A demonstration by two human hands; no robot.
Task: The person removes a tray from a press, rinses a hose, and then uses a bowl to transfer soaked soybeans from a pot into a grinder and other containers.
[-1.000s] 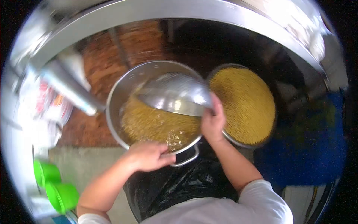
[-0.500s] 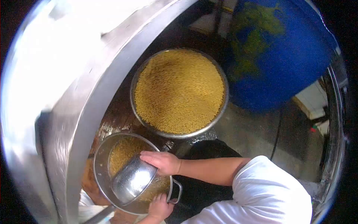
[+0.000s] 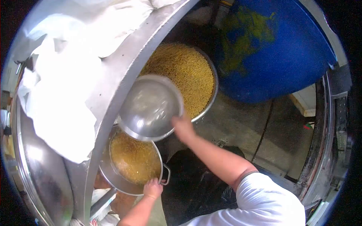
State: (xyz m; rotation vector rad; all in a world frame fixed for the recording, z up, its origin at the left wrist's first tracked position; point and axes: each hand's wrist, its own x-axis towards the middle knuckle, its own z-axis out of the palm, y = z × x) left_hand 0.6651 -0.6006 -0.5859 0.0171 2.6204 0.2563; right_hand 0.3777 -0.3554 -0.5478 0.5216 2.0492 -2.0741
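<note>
My right hand (image 3: 183, 126), slightly blurred, grips the rim of a metal bowl (image 3: 151, 107). The bowl looks empty inside and hangs between a pot and a wide basin, covering part of both. Below it stands the metal pot (image 3: 161, 160) with a loop handle, holding cloudy water with yellow grains (image 3: 135, 160) under it. The fingers of my left hand (image 3: 152, 187) are curled over the pot's rim beside the handle. Behind the bowl, the metal basin (image 3: 215, 81) is full of yellow soybean-like grains (image 3: 190, 77).
A large blue barrel (image 3: 279, 56) with yellow-green smears stands at the upper right. On the left, a curved steel edge (image 3: 126, 83) rises close to the pot and basin, with white sheeting (image 3: 71, 94) over it. The floor (image 3: 241, 124) looks wet.
My right hand has lifted the bowl out of the pot and swung it up towards the basin. My left hand has stayed at the pot's rim. The whole view has shifted somewhat.
</note>
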